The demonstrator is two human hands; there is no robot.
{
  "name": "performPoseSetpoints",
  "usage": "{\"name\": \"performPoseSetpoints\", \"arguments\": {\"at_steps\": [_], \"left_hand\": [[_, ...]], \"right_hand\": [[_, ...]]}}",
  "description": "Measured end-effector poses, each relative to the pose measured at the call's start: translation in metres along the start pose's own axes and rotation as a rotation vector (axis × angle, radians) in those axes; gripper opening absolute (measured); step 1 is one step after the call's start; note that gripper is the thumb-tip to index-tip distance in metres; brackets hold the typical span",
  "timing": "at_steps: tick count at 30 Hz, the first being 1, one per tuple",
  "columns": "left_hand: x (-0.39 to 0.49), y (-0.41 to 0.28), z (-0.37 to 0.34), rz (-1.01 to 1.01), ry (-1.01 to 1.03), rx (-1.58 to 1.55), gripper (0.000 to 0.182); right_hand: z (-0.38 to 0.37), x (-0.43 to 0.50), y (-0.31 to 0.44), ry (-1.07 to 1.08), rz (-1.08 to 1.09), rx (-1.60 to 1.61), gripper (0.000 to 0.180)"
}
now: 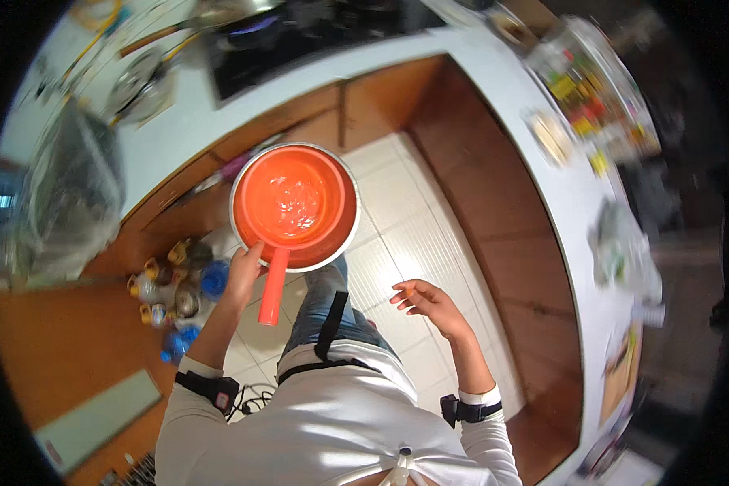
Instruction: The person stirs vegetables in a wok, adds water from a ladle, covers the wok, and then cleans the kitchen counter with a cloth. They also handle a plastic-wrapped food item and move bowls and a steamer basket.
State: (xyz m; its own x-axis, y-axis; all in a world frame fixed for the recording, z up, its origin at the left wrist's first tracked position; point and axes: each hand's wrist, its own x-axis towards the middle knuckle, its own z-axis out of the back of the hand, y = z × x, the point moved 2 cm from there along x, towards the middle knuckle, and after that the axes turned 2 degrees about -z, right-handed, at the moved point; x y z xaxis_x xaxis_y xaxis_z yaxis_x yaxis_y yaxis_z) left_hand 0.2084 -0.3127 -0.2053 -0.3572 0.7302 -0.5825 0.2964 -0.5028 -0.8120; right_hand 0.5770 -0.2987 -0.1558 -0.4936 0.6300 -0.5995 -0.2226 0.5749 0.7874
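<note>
My left hand (246,273) grips the near left rim of a round metal basin (347,225), held up in front of my legs. The basin's inside looks red-orange under its pale rim. Within it rests an orange plastic water ladle (274,282), its handle jutting over the rim towards me beside my left fingers. Rippling clear liquid (291,206) glints in the ladle's bowl. Off to the right, above the tiled floor, my right hand (428,304) has its fingers bent and apart. A small orange spot shows at its fingers; I cannot tell what it is.
A pale counter (158,140) curves around ahead and to the right. On it are a gas cooktop (267,61), a pot lid (140,85) and a clear plastic bag (622,249). Several bottles (176,285) stand on the floor at left. Cables (252,398) lie near my left elbow.
</note>
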Motion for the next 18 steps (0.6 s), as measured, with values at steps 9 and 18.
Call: {"name": "performPoseSetpoints", "arguments": {"at_steps": [9, 18], "left_hand": [[-0.125, 0.104, -0.274, 0.012, 0.738, 0.309, 0.035], [-0.276, 0.28, -0.485, 0.176, 1.287, 0.698, 0.031]], "right_hand": [[-0.005, -0.216, -0.129, -0.248, 0.153, 0.479, 0.042], [0.055, -0.308, -0.24, -0.526, 0.638, 1.332, 0.05]]}}
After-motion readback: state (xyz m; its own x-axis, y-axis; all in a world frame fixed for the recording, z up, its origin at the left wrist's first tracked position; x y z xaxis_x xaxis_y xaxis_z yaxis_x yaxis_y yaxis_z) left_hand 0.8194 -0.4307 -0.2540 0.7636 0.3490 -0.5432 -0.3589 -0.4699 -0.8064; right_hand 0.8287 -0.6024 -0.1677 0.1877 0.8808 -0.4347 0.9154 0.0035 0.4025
